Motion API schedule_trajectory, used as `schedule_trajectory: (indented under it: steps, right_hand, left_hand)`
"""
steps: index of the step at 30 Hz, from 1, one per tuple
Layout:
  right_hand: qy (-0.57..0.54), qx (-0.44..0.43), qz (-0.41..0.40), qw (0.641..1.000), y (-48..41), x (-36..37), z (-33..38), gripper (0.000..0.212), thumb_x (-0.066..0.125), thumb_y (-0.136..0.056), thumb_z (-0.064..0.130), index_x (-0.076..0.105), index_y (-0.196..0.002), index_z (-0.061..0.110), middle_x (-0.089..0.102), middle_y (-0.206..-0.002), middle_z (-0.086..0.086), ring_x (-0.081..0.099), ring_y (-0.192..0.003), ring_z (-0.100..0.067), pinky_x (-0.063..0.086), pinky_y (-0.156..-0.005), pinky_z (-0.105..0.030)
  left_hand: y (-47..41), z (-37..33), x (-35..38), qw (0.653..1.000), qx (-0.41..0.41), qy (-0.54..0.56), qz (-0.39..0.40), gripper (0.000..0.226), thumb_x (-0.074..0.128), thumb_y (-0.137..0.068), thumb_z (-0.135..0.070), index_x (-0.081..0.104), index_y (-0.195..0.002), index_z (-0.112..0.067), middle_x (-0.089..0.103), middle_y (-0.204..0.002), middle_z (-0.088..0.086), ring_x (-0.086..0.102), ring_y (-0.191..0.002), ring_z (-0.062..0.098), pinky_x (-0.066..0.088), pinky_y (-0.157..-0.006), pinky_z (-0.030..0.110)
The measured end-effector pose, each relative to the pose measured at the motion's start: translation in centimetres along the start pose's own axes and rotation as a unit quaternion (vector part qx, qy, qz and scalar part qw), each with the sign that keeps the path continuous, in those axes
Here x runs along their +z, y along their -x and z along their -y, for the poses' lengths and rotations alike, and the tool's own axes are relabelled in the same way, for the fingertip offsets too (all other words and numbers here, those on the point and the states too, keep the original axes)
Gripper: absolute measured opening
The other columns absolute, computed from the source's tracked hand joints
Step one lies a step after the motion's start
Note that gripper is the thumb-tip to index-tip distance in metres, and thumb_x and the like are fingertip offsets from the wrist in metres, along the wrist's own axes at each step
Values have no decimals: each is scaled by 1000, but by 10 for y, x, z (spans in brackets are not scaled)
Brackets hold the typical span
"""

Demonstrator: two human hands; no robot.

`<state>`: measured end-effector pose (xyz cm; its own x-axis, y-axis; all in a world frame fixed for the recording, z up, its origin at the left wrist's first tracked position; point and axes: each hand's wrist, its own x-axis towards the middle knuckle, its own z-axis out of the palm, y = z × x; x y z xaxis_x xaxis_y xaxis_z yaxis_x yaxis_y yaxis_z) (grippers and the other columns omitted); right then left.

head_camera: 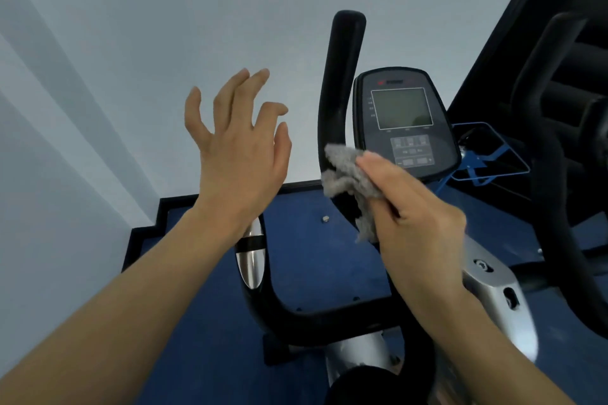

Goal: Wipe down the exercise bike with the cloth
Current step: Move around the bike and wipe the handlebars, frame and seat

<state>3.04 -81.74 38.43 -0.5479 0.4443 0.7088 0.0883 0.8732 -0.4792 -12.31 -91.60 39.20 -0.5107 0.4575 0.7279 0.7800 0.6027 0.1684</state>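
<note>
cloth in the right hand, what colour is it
Grey and fuzzy, the cloth shows best in the head view.

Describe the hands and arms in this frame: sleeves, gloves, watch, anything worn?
Both arms are bare up to the frame edge: no sleeves show. The left hand and right hand wear no gloves. No watch, band or ring shows on either wrist or on the fingers in view. No markings, cables or straps are visible.

Even, soft daylight; faint diagonal shadows on wall (65,102); wide-angle bending at edges; slight softness overall.
</note>
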Motion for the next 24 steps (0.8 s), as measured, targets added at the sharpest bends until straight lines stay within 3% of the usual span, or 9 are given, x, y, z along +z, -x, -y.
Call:
schedule_trajectory:
  steps: [4,7,9,12,15,17,20,22,24]
  right_hand:
    - [-27,12,17,999,-28,26,6,37,66,-76,-10,64,-111,1,64,-115,-15,60,-107,-24,37,-95,-15]
    - [-81,50,57,994,-20,30,4,41,67,-76,-9,62,-114,4,63,-116,-11,62,-102,-18,36,-81,4]
    - [-64,30,56,996,-10,25,1,40,66,-75,-6,63,-113,5,65,-113,-9,63,-100,-14,40,-82,0]
    - [-29,10,38,999,-14,30,1,39,69,-72,-9,65,-109,2,69,-106,-12,66,-93,-21,46,-84,-19]
    - [-55,44,69,995,-16,34,7,43,65,-74,-14,62,-114,2,66,-113,-12,62,-102,-22,55,-79,-27]
    - [-60,2,85,995,-5,27,7,43,63,-72,-12,63,-113,3,65,-114,-10,61,-106,-19,56,-81,-33]
    - [-68,5,13,998,-8,17,4,39,62,-71,-5,66,-108,8,70,-104,-5,65,-92,-13,55,-72,-23]
    - [-103,45,-45,993,-32,21,7,39,63,-77,-4,63,-113,12,69,-104,-2,60,-98,-11,50,-79,-16]
    - [-121,60,-85,987,-54,29,8,38,63,-80,-2,62,-115,12,67,-109,-1,61,-100,-11,50,-82,-21]
  left_hand:
    - [-18,5,4,999,-33,-13,-17,26,40,-93,-20,62,-106,-14,46,-139,6,32,-134,24,8,-109,54]
    - [-19,5,9,999,-31,-37,-25,27,42,-91,-22,63,-105,-14,51,-136,4,39,-131,26,15,-108,54]
    - [-18,6,12,998,-30,-44,-36,25,44,-90,-22,63,-105,-15,52,-134,4,40,-129,27,17,-108,55]
    - [-19,7,13,997,-30,-56,-52,24,45,-90,-21,63,-105,-15,53,-133,4,42,-127,28,20,-107,55]
    - [-18,6,14,997,-29,-53,-53,24,46,-89,-19,63,-104,-14,54,-132,5,44,-126,29,22,-106,56]
    - [-19,6,14,997,-29,-46,-51,24,46,-89,-19,64,-104,-14,54,-131,6,44,-125,29,22,-106,54]
    - [-19,7,13,997,-34,-40,-51,24,46,-89,-18,64,-104,-14,55,-131,6,44,-125,29,22,-106,53]
    - [-18,6,14,997,-35,-44,-52,23,46,-89,-19,64,-104,-14,54,-132,5,43,-125,28,21,-106,55]
    - [-17,5,15,997,-36,-47,-48,24,45,-90,-19,64,-104,-15,53,-133,5,42,-126,27,20,-107,55]
